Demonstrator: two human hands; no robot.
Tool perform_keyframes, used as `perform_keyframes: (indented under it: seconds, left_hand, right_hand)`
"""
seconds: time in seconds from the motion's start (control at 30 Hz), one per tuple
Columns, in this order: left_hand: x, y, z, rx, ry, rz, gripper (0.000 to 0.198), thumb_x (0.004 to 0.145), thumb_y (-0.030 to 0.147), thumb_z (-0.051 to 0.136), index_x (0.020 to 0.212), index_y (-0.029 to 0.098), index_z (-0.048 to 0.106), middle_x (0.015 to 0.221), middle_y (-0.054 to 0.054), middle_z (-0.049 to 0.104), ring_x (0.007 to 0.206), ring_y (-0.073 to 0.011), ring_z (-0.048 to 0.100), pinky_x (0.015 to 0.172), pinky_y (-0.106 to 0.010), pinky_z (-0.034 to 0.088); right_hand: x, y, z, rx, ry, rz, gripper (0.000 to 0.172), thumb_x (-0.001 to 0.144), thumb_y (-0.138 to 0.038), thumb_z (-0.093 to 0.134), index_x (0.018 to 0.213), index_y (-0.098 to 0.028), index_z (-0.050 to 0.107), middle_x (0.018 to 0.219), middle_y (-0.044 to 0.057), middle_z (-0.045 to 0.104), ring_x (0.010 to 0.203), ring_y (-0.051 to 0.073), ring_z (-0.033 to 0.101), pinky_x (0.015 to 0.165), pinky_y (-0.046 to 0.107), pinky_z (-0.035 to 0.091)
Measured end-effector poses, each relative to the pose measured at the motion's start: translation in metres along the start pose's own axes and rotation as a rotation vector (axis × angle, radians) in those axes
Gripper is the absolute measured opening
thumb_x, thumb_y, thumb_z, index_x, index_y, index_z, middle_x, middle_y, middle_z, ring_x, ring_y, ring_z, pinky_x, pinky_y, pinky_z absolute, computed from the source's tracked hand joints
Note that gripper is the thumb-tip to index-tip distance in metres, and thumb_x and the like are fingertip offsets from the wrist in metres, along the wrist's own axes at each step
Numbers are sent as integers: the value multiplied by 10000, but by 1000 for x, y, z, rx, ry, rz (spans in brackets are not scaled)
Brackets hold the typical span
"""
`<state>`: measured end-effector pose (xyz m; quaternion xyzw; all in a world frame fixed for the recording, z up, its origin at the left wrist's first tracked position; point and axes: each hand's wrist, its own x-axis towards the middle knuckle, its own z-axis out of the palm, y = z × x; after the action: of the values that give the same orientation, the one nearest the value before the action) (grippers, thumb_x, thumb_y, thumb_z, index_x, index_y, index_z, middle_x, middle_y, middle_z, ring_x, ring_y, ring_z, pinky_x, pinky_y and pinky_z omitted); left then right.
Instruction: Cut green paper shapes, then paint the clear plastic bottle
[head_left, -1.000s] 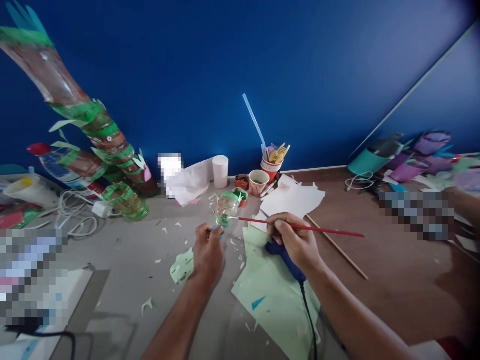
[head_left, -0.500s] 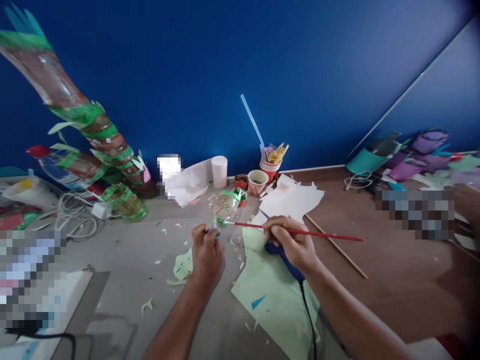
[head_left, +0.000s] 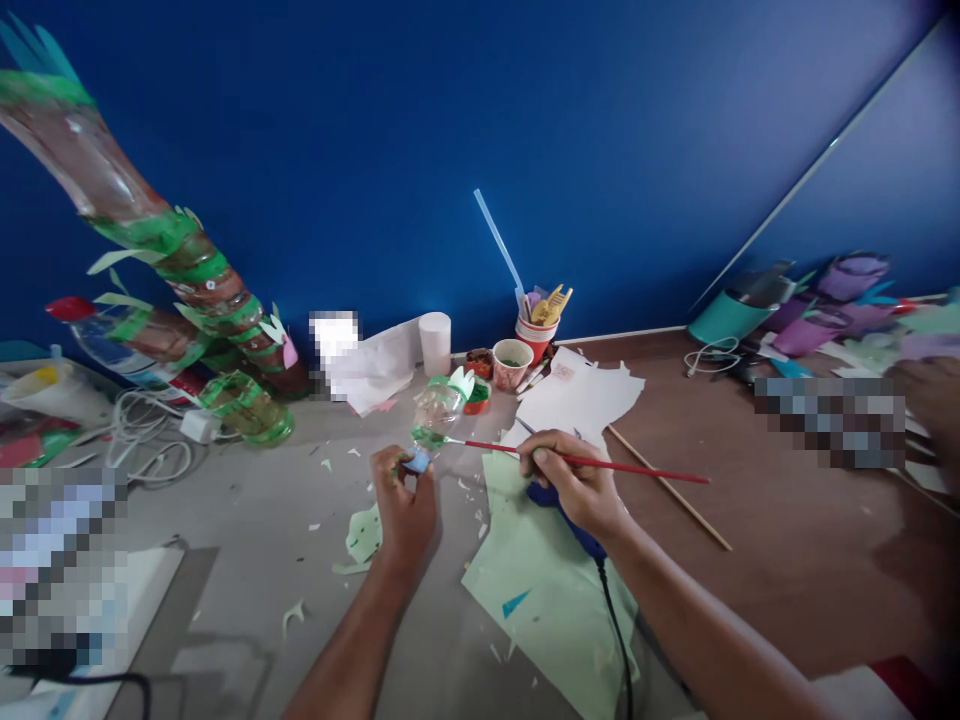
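Observation:
My left hand [head_left: 405, 505] pinches the blue cap [head_left: 418, 461] of a small clear plastic bottle [head_left: 441, 405] with green paint on it. The bottle tilts away from me, and pale paper leaves [head_left: 463, 383] stick up at its far end. In my right hand [head_left: 574, 480] is a thin red paintbrush [head_left: 652, 472], gripped like a pen. Its tip meets the green-painted part near the bottle's neck. Below the right hand, a blue glue gun [head_left: 583, 528] lies on a sheet of light green paper [head_left: 551, 610], partly covered by that hand.
Painted bottles form a tall trunk [head_left: 217, 285] at left. Paint cups [head_left: 512, 365], a cup of brushes and forks [head_left: 537, 335] and a white roll [head_left: 435, 343] stand by the blue wall. A wooden stick [head_left: 667, 487] lies right. Another person's hand [head_left: 930, 395] shows far right.
My left hand has turned the bottle and shifted slightly left, so more of the blue cap shows. The brush has moved slightly left with its tip still at the bottle.

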<state>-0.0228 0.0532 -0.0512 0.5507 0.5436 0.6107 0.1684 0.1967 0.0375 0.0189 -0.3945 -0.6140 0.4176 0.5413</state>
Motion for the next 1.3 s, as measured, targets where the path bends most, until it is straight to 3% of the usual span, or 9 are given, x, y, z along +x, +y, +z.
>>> perform_keyframes:
  seconds: [0.17,0.37,0.57,0.87,1.13,1.3]
  left_hand:
    - [0,5,2,-189,12,-150,284,770,194,628,977,221,436,939,-11,475,759,-116,546,743,-287,470]
    - [0,13,4,-261,31,-248,342,736,219,661,981,224,423,930,-8,497,739,-119,561,727,-291,467]
    - [4,18,4,-310,28,-360,366,718,250,671,954,230,392,834,17,513,689,-123,573,649,-270,457]
    - [8,23,0,-308,6,-413,324,739,264,662,916,234,392,697,61,513,591,-111,553,609,-254,453]
    - [7,15,0,-382,-35,-441,277,784,285,650,935,239,422,708,71,535,603,-99,562,677,-273,489]
    - [8,15,1,-464,-40,-495,232,789,310,649,889,228,457,633,85,508,592,-92,553,746,-302,510]
  right_hand:
    - [2,0,-3,38,22,-14,204,911,-254,505,905,-178,694,665,16,626,506,95,451,470,234,364]
    - [0,-3,3,-4,-28,-2,234,914,-290,494,911,-168,693,687,41,644,526,111,471,464,243,371]
    - [0,-2,2,13,6,-46,238,915,-304,489,902,-173,688,680,37,643,521,115,475,478,250,393]
    - [0,-2,2,-84,-25,-110,239,921,-272,472,904,-185,694,694,37,625,582,134,522,547,279,435]
    - [-1,-4,6,-161,-41,-93,218,916,-245,481,896,-187,691,727,45,635,632,146,559,573,277,447]
    - [0,-5,5,-135,-44,-170,232,924,-225,455,898,-196,685,706,43,636,657,158,565,602,288,452]
